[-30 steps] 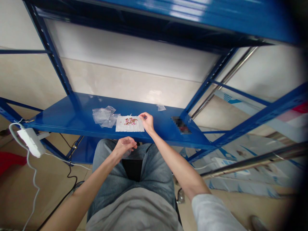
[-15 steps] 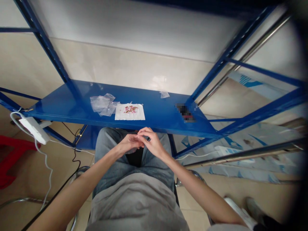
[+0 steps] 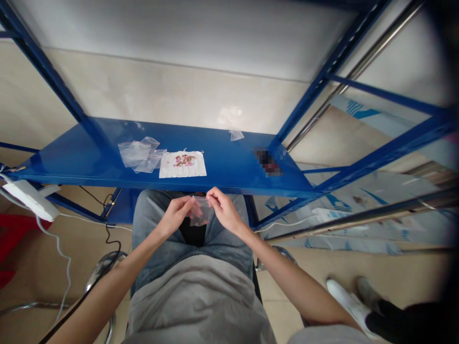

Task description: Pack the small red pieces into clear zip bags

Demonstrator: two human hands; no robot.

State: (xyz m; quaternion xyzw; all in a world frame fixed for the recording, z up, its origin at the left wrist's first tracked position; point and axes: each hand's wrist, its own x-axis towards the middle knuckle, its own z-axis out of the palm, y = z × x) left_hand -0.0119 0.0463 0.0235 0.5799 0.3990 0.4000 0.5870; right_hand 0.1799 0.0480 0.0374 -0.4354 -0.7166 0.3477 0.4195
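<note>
I can't read any words or numbers from here. The white paper sheet [image 3: 182, 164] on the blue steel shelf [image 3: 229, 172] carries red and gold printed marks, maybe characters, too small to make out. The plastic sheeting [image 3: 362, 224] shows only blue shapes, and the small clear plastic bag [image 3: 200, 211] shows no legible print.

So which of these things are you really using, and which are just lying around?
Using: small clear plastic bag, left hand, right hand, crumpled clear plastic bags, white printed paper square.
Lying around: white plastic power strip, small clear plastic scrap.
</note>
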